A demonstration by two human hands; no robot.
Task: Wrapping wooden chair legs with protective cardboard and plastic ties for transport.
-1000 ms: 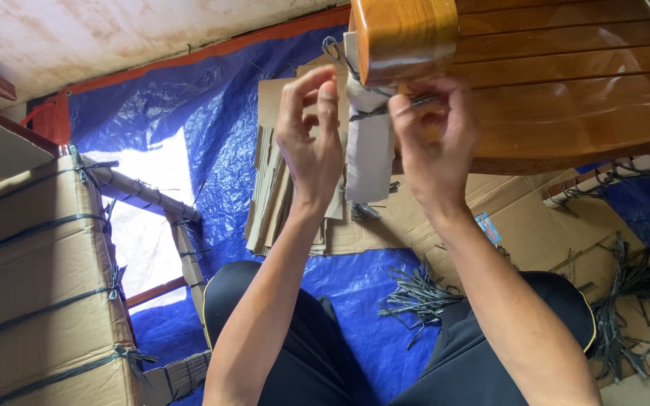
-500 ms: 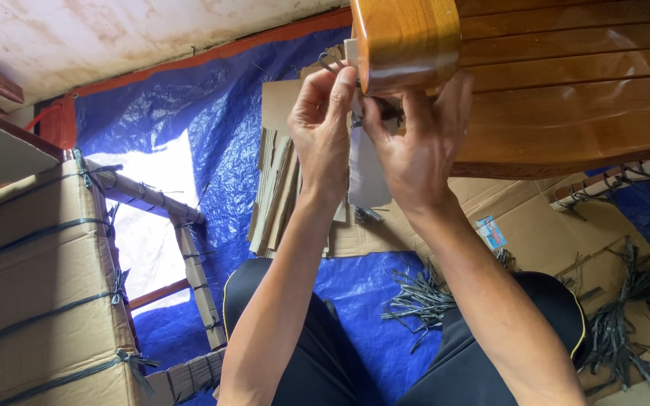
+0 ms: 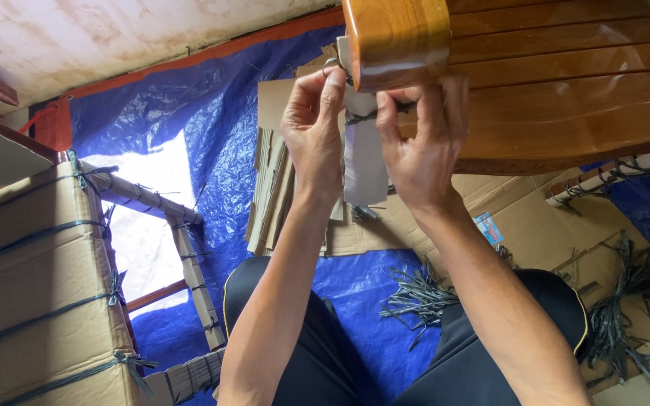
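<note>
Pinching a thin dark plastic strap [image 3: 362, 115] between thumb and fingers, the left hand [image 3: 314, 135] and the right hand [image 3: 419, 143] both grip it where it crosses a grey cardboard wrap [image 3: 362, 165] on the leg of a glossy brown wooden furniture piece [image 3: 566, 75]. Below lie a blue tarpaulin [image 3: 212, 128], flat cardboard sheets [image 3: 272, 188], loose dark straps [image 3: 419, 293] and a strapped cardboard box [image 3: 39, 278].

dark strap [image 3: 360, 116] around wrapped wooden leg [image 3: 365, 162]
</note>
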